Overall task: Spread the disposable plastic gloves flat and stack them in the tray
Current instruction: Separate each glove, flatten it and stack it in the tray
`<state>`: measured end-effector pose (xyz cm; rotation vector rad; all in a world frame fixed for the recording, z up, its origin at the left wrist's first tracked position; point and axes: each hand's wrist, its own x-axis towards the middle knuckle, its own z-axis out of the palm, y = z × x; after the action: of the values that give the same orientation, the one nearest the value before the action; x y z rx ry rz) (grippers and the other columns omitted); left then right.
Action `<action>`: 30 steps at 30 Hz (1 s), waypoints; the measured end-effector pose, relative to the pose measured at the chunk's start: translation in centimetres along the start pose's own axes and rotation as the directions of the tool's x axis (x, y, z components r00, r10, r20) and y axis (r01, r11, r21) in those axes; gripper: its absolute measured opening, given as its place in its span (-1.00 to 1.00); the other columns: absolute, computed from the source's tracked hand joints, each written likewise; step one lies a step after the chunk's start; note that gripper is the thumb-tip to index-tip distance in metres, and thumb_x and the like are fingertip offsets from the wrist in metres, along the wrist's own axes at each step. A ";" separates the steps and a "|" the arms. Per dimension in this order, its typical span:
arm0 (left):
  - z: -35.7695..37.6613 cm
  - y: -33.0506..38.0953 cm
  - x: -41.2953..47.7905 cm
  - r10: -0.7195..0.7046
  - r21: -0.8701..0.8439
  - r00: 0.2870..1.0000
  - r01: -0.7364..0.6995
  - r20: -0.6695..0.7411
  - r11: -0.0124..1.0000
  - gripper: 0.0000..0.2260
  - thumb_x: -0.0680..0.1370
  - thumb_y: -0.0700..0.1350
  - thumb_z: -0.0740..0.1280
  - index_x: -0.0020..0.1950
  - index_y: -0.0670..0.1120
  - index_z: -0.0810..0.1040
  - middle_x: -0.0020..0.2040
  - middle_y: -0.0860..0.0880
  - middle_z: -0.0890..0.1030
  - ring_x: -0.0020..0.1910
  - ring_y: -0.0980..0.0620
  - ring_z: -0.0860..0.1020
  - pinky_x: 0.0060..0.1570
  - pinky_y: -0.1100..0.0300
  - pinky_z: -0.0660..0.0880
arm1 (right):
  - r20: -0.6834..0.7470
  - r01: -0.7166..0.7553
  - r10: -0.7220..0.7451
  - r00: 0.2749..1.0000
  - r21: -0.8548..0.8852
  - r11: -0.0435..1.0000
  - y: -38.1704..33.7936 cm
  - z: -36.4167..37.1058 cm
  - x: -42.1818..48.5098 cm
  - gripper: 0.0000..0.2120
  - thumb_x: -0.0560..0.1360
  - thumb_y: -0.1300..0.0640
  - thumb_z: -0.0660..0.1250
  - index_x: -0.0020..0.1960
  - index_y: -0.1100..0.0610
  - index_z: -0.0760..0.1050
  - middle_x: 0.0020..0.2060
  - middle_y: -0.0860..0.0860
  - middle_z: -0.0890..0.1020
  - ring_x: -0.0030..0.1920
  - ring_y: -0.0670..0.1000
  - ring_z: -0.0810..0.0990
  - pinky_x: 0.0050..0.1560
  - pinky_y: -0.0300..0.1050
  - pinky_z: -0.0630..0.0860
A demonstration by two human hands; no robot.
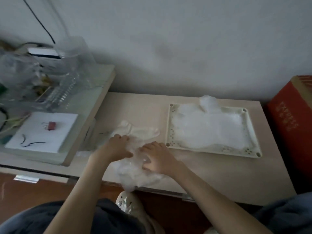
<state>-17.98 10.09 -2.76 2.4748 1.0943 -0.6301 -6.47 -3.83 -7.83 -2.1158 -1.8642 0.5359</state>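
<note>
Bare forearms (79, 191); dark grey-blue trousers (109, 218); cream perforated clog (129, 204).

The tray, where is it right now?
In the head view the tray sits on the table's right side, gloves stacked in it, between the right hand and the red box.
</note>
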 end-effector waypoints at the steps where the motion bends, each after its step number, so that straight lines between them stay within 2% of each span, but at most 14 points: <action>1: 0.3 -0.8 -0.8 0.003 -0.021 1.000 -0.003 0.003 1.000 -0.30 0.49 0.07 0.39 0.52 -0.07 0.14 0.43 -0.13 0.21 0.41 -0.15 0.25 0.31 0.03 0.29 | -0.018 -0.016 0.015 1.000 -0.027 1.000 -0.4 0.6 0.1 -0.58 0.45 0.03 0.23 0.30 0.06 0.47 0.21 0.04 0.53 0.22 0.15 0.43 0.19 0.06 0.28; 3: 1.0 -1.0 -1.1 0.045 -0.094 0.999 -0.045 -0.004 0.995 -0.23 0.46 0.10 0.41 0.53 -0.05 0.09 0.47 -0.10 0.17 0.43 -0.12 0.21 0.34 0.02 0.29 | -0.093 -0.058 0.055 0.994 -0.023 0.998 -0.3 1.3 0.2 -0.58 0.41 0.05 0.05 0.13 0.08 0.58 0.05 0.04 0.59 0.09 0.15 0.51 0.09 0.06 0.34; 5: 1.6 -1.1 -1.8 0.079 -0.173 0.997 -0.076 0.015 0.982 -0.17 0.43 0.12 0.44 0.55 -0.04 0.06 0.52 -0.06 0.11 0.47 -0.08 0.19 0.37 0.04 0.26 | -0.173 -0.059 0.052 0.984 -0.036 0.998 -0.6 1.3 0.6 -0.64 0.44 0.09 0.08 0.02 0.09 0.61 -0.03 0.03 0.62 0.04 0.13 0.54 0.06 0.04 0.35; 8: 2.4 -0.7 -2.1 0.130 -0.108 0.991 -0.127 0.030 0.986 -0.12 0.39 0.17 0.46 0.54 -0.04 0.05 0.54 -0.02 0.11 0.49 -0.04 0.16 0.42 0.01 0.20 | -0.189 -0.086 0.089 0.978 0.026 0.996 -0.5 0.5 0.7 -0.75 0.57 0.09 0.17 0.10 0.09 0.58 0.05 0.01 0.61 0.14 0.06 0.46 0.14 -0.06 0.24; 11: 2.4 0.1 -2.2 0.184 -0.016 0.981 -0.185 -0.063 0.983 -0.27 0.42 0.14 0.43 0.49 -0.04 0.20 0.47 -0.01 0.25 0.39 -0.04 0.31 0.36 0.05 0.27 | -0.242 -0.099 0.132 0.961 0.143 0.985 -0.3 -0.5 0.6 -0.77 0.60 0.04 0.20 0.10 0.09 0.58 0.05 -0.01 0.61 0.14 0.02 0.45 0.15 -0.11 0.23; 14: 1.6 0.8 -2.6 0.227 -0.046 0.963 -0.236 -0.149 0.971 -0.36 0.46 0.12 0.40 0.46 -0.01 0.25 0.43 0.01 0.31 0.34 -0.02 0.37 0.30 0.10 0.31 | -0.318 -0.084 0.170 0.933 0.267 0.960 -0.3 -1.8 0.7 -0.77 0.58 0.03 0.23 0.03 0.13 0.61 -0.02 0.02 0.64 0.07 0.08 0.50 0.15 0.02 0.36; 17: 0.6 1.5 -3.4 0.210 -0.115 0.953 -0.239 -0.219 0.964 -0.38 0.47 0.23 0.33 0.45 0.02 0.26 0.41 0.02 0.36 0.33 -0.02 0.39 0.27 0.07 0.34 | -0.381 -0.066 0.198 0.903 0.332 0.941 -0.8 -3.9 1.0 -0.81 0.53 0.06 0.31 -0.07 0.16 0.62 -0.10 0.04 0.65 0.00 0.13 0.53 0.09 0.09 0.42; 19: -0.1 2.2 -3.9 0.178 -0.156 0.916 -0.247 -0.359 0.956 -0.53 0.52 0.22 0.25 0.32 -0.02 0.38 0.27 -0.03 0.50 0.21 -0.07 0.49 0.14 0.05 0.44 | -0.431 -0.020 0.193 0.882 0.375 0.927 -1.5 -5.7 1.3 -0.86 0.49 0.10 0.37 -0.11 0.18 0.63 -0.14 0.04 0.66 -0.01 0.11 0.55 0.10 0.03 0.44; 21: -1.1 2.7 -4.2 0.150 -0.197 0.809 -0.311 -0.568 0.930 -0.75 0.59 0.05 0.23 0.04 -0.13 0.44 0.00 -0.14 0.59 0.01 -0.20 0.56 -0.10 0.02 0.45 | -0.474 0.030 0.215 0.854 0.458 0.889 -2.1 -7.6 1.1 -0.91 0.47 0.13 0.42 -0.06 0.14 0.62 -0.09 -0.07 0.63 0.07 0.02 0.53 0.16 -0.16 0.41; 23: -2.0 2.9 -4.4 0.019 -0.365 0.753 -0.341 -0.658 0.866 -0.81 0.59 -0.07 0.23 -0.09 -0.20 0.44 -0.16 -0.20 0.60 -0.11 -0.24 0.55 -0.17 -0.02 0.43 | -0.467 0.059 0.270 0.842 0.578 0.814 -2.1 -9.2 0.4 -0.75 0.46 0.08 0.44 0.12 0.00 0.54 0.07 -0.25 0.52 0.21 -0.15 0.44 0.22 -0.37 0.30; 24: -2.6 3.0 -4.6 -0.073 -0.514 0.763 -0.358 -0.642 0.780 -0.81 0.58 -0.09 0.24 -0.10 -0.20 0.48 -0.18 -0.17 0.62 -0.12 -0.22 0.56 -0.15 -0.01 0.46 | -0.452 0.070 0.302 0.839 0.641 0.764 -1.7 -9.7 0.0 -0.64 0.46 0.05 0.44 0.22 -0.08 0.46 0.17 -0.29 0.46 0.28 -0.22 0.37 0.24 -0.42 0.25; 26: -3.5 3.1 -5.0 -0.213 -0.826 0.842 -0.381 -0.495 0.416 -0.81 0.59 -0.09 0.23 -0.12 -0.15 0.55 -0.18 -0.08 0.68 -0.15 -0.08 0.61 -0.14 0.06 0.51 | -0.406 0.078 0.388 0.827 0.767 0.637 -0.6 -10.1 -0.5 -0.47 0.46 0.03 0.43 0.36 -0.15 0.31 0.33 -0.24 0.37 0.36 -0.26 0.28 0.26 -0.42 0.23; 28: -4.0 3.2 -4.9 -0.155 -0.945 0.935 -0.326 -0.320 -0.011 -0.82 0.61 -0.10 0.22 -0.10 -0.15 0.53 -0.14 -0.08 0.70 -0.17 -0.03 0.63 -0.11 0.08 0.51 | -0.320 0.060 0.476 0.819 0.873 0.484 0.4 -9.8 -0.7 -0.38 0.44 -0.01 0.44 0.40 -0.14 0.23 0.39 -0.14 0.33 0.41 -0.19 0.27 0.34 -0.26 0.25; 30: -4.4 3.4 -4.8 -0.009 -0.929 0.965 -0.255 -0.262 -0.269 -0.83 0.62 -0.12 0.18 -0.07 -0.16 0.49 -0.11 -0.11 0.69 -0.10 -0.06 0.62 0.02 0.00 0.51 | -0.160 0.006 0.508 0.847 0.957 0.291 0.8 -9.3 -1.0 -0.16 0.27 -0.19 0.52 0.42 -0.05 0.22 0.37 -0.07 0.37 0.39 -0.11 0.32 0.37 -0.11 0.24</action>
<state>-17.19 7.24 3.89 0.9475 0.7177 0.5689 -1.72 -4.55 0.27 -1.4438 -0.5517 0.8441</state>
